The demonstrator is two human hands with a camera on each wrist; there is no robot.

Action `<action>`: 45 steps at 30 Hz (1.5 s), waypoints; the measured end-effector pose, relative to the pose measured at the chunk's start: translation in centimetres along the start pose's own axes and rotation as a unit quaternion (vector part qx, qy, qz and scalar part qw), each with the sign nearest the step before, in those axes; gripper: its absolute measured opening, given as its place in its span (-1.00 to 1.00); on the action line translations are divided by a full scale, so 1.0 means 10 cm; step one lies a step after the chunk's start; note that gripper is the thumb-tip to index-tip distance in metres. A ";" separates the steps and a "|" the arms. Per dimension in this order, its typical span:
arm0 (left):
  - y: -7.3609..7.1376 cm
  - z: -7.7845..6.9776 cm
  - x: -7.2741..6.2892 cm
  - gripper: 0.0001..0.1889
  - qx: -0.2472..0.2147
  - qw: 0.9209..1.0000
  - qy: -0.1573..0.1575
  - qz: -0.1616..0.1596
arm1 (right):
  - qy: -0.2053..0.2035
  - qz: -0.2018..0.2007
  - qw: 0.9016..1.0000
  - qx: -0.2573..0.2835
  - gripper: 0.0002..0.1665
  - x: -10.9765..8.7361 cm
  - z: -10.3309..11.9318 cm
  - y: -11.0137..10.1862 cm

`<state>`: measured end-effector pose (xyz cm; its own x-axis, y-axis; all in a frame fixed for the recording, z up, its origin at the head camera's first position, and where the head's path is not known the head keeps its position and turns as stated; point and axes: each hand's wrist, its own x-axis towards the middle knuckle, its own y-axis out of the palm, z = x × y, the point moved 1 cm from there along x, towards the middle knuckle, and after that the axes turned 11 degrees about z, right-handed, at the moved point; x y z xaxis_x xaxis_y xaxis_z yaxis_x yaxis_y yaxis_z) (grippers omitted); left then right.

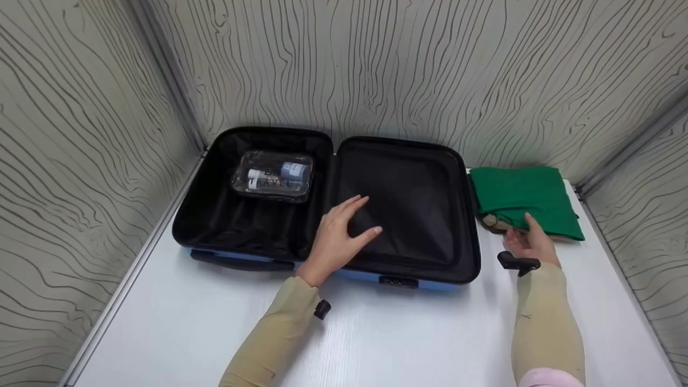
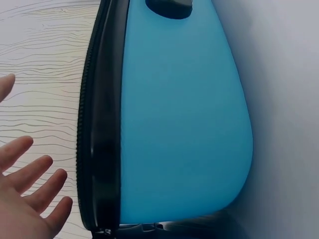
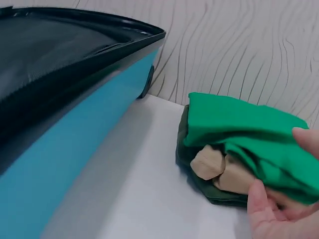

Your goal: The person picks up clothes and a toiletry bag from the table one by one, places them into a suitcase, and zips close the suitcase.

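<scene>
My right hand (image 1: 529, 244) is at the near edge of a folded green cloth (image 1: 529, 193), with one digit over the top and others at the tan folded cloth (image 3: 234, 178) under it. The green edge lies between its digits. A dark green folded layer (image 3: 183, 142) shows at the bottom of this stack. Fingers spread and holding nothing, my left hand (image 1: 336, 236) hovers above the near middle of an open blue suitcase (image 1: 400, 215) with a black lining. In the left wrist view, that hand (image 2: 25, 194) is beside the suitcase's black rim (image 2: 104, 119).
A clear travel pouch (image 1: 274, 185) with small bottles lies in the suitcase's left half. The suitcase stands on a white table (image 1: 398, 333), its right side close to the cloth stack. Wood-grain patterned panels (image 1: 344, 70) rise behind and at both sides.
</scene>
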<state>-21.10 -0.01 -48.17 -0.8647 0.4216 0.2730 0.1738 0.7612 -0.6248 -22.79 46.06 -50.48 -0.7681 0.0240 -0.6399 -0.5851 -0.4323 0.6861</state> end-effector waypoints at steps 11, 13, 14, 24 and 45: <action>0.03 -0.04 0.00 -0.27 -0.010 1.000 0.005 0.004 | -0.030 -0.044 0.998 -0.044 -0.64 -0.30 -0.18 0.14; 0.04 -0.05 -0.01 -0.27 -0.012 1.000 0.004 0.005 | -0.036 -0.055 0.996 -0.056 -0.63 -0.37 -0.22 0.19; 0.04 -0.05 -0.01 -0.27 -0.012 1.000 0.005 0.006 | -0.039 -0.058 0.996 -0.059 -0.65 -0.39 -0.24 0.21; 0.03 -0.06 0.00 -0.26 -0.014 1.000 0.011 0.012 | -0.061 -0.045 0.997 -0.003 -0.86 -0.29 -0.17 0.06; 0.07 -0.08 0.02 -0.22 -0.014 1.000 0.000 0.014 | -0.132 -0.017 0.990 0.041 -0.71 -0.17 -0.29 -0.29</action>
<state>-20.81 0.97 -47.99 -0.8592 0.4433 0.2556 0.2116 0.7626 -0.6113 -19.05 44.69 -52.36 -0.7826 0.2776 -0.5572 -0.6225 -0.3521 0.6989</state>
